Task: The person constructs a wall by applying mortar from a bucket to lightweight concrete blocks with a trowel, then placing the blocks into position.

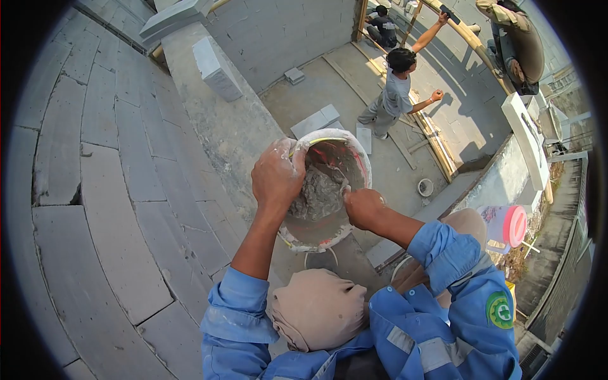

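My left hand (278,174) is closed over the left rim of a bucket (363,163), fingers hooked over its edge by the yellow handle. Grey wet mortar (315,195) lies inside, and dried splashes coat the rim. My right hand (365,208) makes a fist at the bucket's right side, closed on a trowel (335,172). The trowel's thin metal neck reaches into the bucket; its blade is mostly hidden in the mortar. The bucket is held in front of my chest, close beside the wall.
A block wall (114,215) runs along the left, with a ledge (215,133) carrying a loose block (215,66). Below, a person (396,88) stands near bamboo poles and others work behind. A jug with a pink lid (503,227) stands right; a small pail (425,187) sits on the floor.
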The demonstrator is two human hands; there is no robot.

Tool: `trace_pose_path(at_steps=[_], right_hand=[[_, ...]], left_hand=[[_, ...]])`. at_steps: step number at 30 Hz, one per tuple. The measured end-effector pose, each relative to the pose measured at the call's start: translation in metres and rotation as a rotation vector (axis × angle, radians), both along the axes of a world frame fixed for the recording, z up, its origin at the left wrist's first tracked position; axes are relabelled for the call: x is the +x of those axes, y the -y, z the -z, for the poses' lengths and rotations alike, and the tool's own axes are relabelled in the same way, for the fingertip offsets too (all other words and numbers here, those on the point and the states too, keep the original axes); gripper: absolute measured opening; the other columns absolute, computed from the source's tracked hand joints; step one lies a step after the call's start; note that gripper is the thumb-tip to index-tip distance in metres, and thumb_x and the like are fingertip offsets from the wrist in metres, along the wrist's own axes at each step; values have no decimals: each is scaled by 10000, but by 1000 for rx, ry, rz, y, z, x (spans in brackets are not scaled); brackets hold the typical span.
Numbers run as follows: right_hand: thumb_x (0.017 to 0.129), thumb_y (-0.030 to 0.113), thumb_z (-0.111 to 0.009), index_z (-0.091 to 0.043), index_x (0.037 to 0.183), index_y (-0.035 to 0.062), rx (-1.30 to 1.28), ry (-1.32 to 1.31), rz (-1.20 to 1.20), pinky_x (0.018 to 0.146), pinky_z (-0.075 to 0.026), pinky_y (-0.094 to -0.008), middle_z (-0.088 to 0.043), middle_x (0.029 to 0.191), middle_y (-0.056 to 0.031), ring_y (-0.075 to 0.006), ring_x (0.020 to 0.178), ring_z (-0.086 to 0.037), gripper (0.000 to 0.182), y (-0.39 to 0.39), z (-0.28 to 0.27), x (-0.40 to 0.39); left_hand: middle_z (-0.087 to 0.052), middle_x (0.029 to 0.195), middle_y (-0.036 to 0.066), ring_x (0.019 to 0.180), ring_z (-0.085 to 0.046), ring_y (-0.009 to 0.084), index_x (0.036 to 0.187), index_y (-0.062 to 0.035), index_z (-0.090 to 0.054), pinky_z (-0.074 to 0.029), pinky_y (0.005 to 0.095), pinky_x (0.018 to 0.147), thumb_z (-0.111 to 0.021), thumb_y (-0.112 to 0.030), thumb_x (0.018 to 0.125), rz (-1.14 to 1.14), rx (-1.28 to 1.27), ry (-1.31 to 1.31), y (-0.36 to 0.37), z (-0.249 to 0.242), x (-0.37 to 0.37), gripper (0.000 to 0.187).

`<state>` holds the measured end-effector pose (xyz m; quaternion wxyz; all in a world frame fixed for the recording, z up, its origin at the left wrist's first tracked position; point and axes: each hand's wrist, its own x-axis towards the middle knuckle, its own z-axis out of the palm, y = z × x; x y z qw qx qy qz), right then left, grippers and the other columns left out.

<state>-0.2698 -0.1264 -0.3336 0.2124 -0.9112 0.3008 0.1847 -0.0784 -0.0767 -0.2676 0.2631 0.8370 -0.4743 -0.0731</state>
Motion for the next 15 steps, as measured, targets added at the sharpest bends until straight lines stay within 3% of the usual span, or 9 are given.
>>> trace_pose_path(at_steps=[5, 8, 10, 14, 15], right_hand=[[755, 116, -610, -604, 949, -100, 222, -32, 108, 746, -548, -471, -662, 844, -284, -407, 839, -681, 290, -11, 10, -15], [743, 169, -633, -612, 893, -121, 380, 119, 130, 748, -532, -471, -653, 840, -310, -440, 856, -664, 327, -15, 31, -22], [764, 172, -649, -636, 941, -62, 564, 113, 241, 655, -529, -449, -665, 786, -242, -347, 708, -676, 293, -18, 34, -19], [752, 230, -678, -626, 870, -157, 806, 125, 447, 727, -517, -430, -659, 850, -301, -378, 771, -672, 409, -28, 28, -19], [774, 224, -670, -635, 906, -134, 950, 157, 540, 671, -522, -413, -663, 839, -261, -327, 727, -662, 383, -33, 25, -17]], left_hand=[[-671, 927, 123, 865, -640, 355, 941, -84, -675, -495, 449, 753, -580, -302, 912, -33, -14, -46, -7, 0, -13, 239], [-676, 939, 110, 861, -643, 340, 973, -92, -685, -497, 439, 749, -589, -283, 911, -31, -69, -51, -17, 2, -14, 223], [-678, 941, 106, 860, -644, 335, 992, -96, -689, -498, 434, 747, -598, -274, 907, -34, -90, -39, -23, 2, -13, 217], [-681, 943, 95, 854, -646, 325, 1027, -113, -696, -501, 421, 745, -614, -252, 899, -34, -144, -38, -33, 4, -13, 205], [-681, 943, 95, 854, -646, 325, 1027, -113, -696, -501, 421, 745, -614, -252, 899, -31, -150, -34, -33, 3, -15, 205]])
